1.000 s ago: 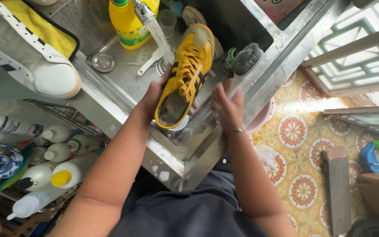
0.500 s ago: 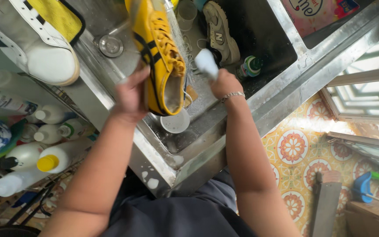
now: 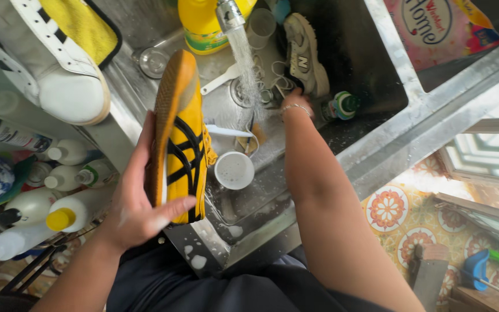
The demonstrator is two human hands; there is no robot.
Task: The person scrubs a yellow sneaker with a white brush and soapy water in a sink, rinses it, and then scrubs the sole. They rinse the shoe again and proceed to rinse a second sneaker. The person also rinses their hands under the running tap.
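Left hand [image 3: 137, 211] gripped a yellow sneaker [image 3: 180, 138] with black stripes, fingers wrapped around its side, sole turned up, above the steel sink's [image 3: 371, 133] near rim. Right hand [image 3: 293, 99] reached under the running tap [image 3: 229, 14] beside a grey sneaker [image 3: 306, 52]; its fingers were hidden.

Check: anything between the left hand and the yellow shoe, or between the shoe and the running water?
Nothing at the grip: the left hand already holds the yellow shoe by its heel. Between the shoe and the water stream nothing blocks; a white brush handle lies lower in the sink.
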